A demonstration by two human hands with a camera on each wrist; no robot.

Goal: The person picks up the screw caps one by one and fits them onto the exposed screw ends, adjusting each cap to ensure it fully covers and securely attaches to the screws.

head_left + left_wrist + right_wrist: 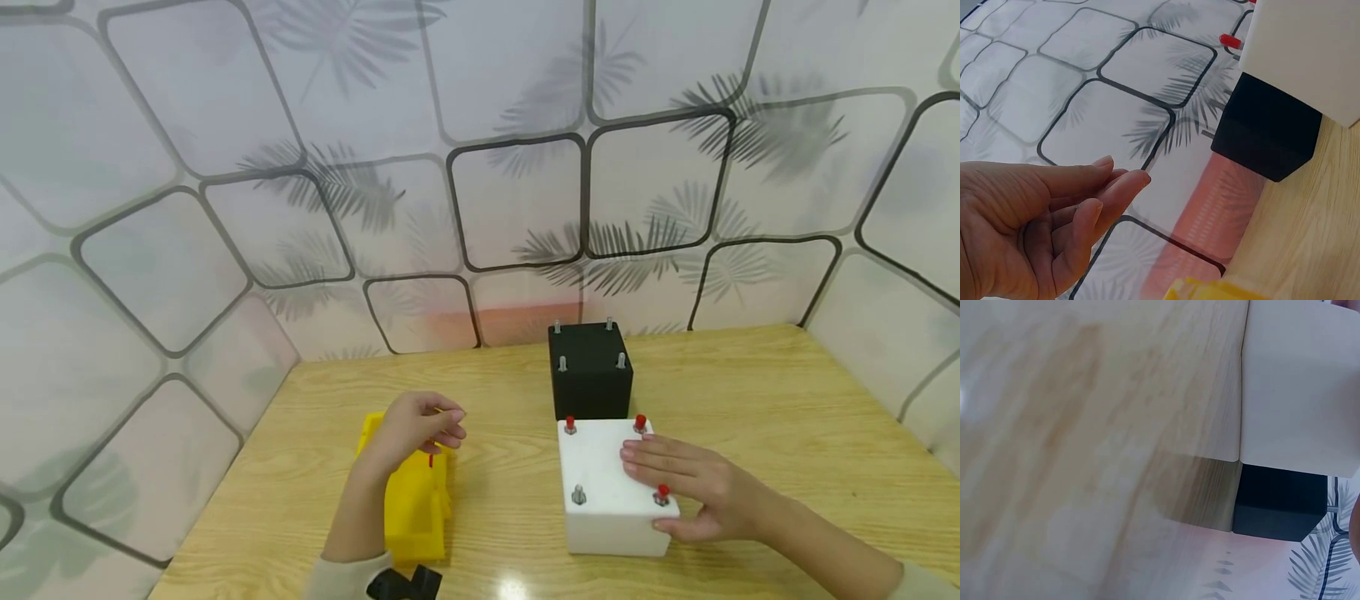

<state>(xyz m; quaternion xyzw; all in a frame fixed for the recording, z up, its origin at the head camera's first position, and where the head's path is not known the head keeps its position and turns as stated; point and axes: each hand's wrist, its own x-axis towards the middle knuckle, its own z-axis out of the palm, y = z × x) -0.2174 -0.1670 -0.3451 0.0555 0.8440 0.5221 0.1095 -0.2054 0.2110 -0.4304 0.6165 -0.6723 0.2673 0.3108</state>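
A white box has an upright threaded post at each corner. Red caps top the two back posts and the front right one, while the front left post shows bare metal. My right hand rests on the box's right part with straight fingers on the top and the thumb by the front right cap. Over a yellow tray hovers my left hand. Its fingers are loosely bent, and nothing shows between them in the left wrist view. A small red piece appears in the tray just below this hand.
Directly behind the white box stands a black box with bare metal posts on top. Both boxes and the tray sit on a wood-grain table. Patterned wall covering rises behind the table and at both sides.
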